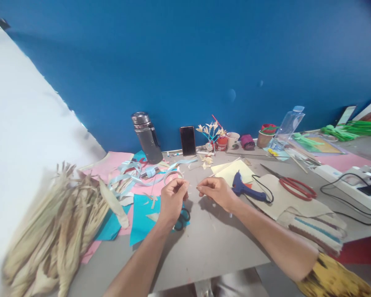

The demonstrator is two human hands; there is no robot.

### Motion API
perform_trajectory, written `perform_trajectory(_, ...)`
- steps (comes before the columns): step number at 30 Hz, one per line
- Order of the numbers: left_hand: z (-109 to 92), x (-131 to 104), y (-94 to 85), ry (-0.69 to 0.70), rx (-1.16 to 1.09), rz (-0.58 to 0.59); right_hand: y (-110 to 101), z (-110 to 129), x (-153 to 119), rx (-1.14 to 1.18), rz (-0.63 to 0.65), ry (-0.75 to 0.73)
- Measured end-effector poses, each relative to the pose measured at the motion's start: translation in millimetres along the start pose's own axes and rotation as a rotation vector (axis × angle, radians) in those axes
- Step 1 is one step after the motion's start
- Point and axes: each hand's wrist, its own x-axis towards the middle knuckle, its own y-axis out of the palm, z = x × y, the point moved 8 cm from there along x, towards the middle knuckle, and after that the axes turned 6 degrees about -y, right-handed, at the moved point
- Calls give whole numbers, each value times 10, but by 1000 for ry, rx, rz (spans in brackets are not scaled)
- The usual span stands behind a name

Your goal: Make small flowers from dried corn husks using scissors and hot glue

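Above the middle of the grey table, my left hand is closed in a pinch; a faint pale bit shows at its fingertips, too small to name. Facing it across a small gap, my right hand also pinches with thumb and forefinger, and what it holds cannot be made out. Dark-handled scissors lie beside my left wrist, partly hidden, on blue paper. A roll of tape is just behind my left hand. To the right of my right hand lies a blue glue gun.
Dried corn husks are heaped at left. Along the back stand a grey flask, a phone, husk flowers and a plastic bottle. Red-handled scissors and a power strip with cords lie at right.
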Motion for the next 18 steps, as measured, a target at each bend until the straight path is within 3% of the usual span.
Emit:
perform_trajectory(7, 52, 57, -79, 0, -16, -59, -35, 137, -6, -90, -12, -93)
perform_trajectory(9, -73, 28, -133, 143, 104, -116, -35, 153, -16, -82, -17, -99)
perform_trajectory(11, -254, -52, -96, 372, 290, -119, -24, 152, -21, -43, -9, -98)
perform_trajectory(14, -359, -170, 127, 597, 486, 65, 4, 137, -19, 31, 29, -101)
perform_trajectory(18, -272, -156, 276, 505, 488, 243, 11, 124, -10, 45, 71, -98)
